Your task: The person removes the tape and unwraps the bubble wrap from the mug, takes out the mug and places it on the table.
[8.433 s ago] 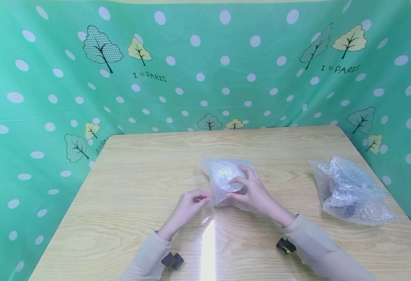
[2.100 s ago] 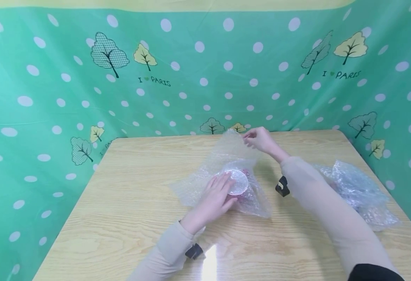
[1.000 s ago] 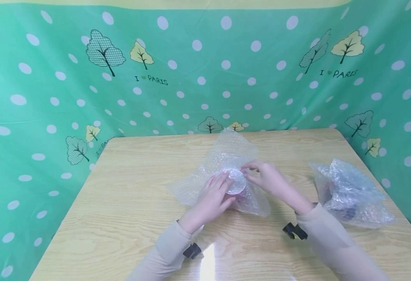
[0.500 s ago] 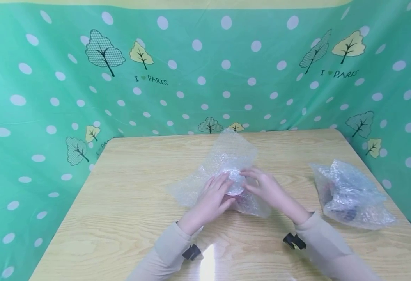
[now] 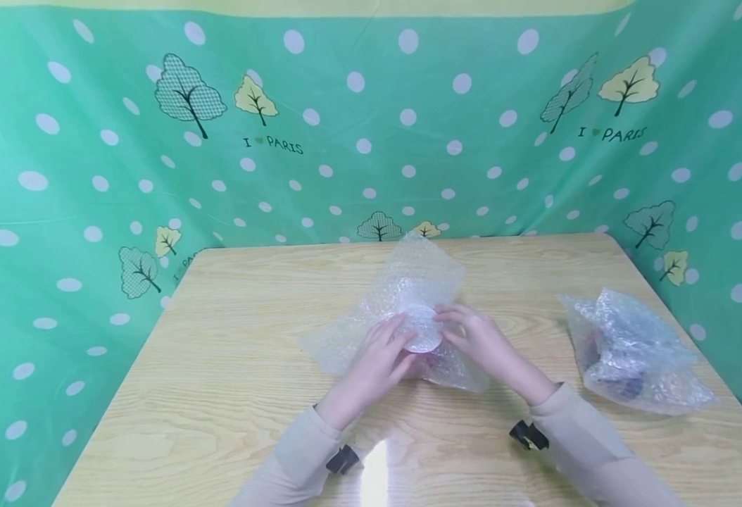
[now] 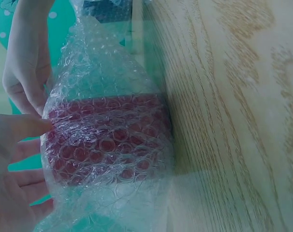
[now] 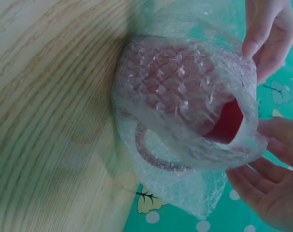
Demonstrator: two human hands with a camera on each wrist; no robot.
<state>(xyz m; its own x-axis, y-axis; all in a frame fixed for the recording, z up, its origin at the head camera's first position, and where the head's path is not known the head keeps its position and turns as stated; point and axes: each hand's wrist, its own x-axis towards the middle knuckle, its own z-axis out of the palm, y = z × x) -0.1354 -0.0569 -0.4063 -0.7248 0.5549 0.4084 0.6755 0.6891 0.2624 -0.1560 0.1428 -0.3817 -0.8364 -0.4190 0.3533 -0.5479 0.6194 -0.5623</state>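
Note:
A red mug stands on the table inside a loose sheet of bubble wrap. Its handle shows through the plastic in the right wrist view, and part of the red wall shows in a gap in the wrap near the rim. From the head view, the mug's round top looks pale under the wrap. My left hand rests against the top's left side, thumb at the rim, fingers spread. On the opposite side, my right hand pinches wrap at the rim between thumb and fingers.
Another bubble-wrapped bundle, with something dark inside, lies at the table's right side. The wood table ends at a green dotted curtain. Loose wrap spreads behind and left of the mug.
My right hand has come down from the wrap's far corner to the mug's right rim. My left hand stays on top, now drawn slightly back toward the near left edge.

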